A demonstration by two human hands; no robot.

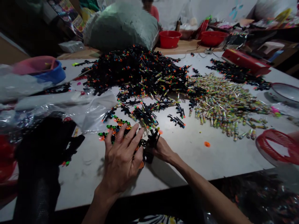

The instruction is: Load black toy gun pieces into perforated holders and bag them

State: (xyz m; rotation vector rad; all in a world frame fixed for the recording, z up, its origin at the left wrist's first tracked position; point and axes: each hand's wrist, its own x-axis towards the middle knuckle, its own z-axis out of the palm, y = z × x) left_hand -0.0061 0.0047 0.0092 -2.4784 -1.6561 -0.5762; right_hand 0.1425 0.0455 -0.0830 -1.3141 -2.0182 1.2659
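Observation:
My left hand lies palm down with its fingers stretched over a row of small black toy guns. Their green and orange ends stick out beyond the fingertips. Close by on the right, my right hand is closed on black toy guns; its fingertips are partly hidden behind them. A few loose toy guns lie just past my hands, among them a single one on the white table.
A big heap of black toy guns rises at the back. Clear tubes with colourful contents are piled to its right. A red basket stands at the right edge, a blue basin at the left. Plastic bags lie left; a person is behind.

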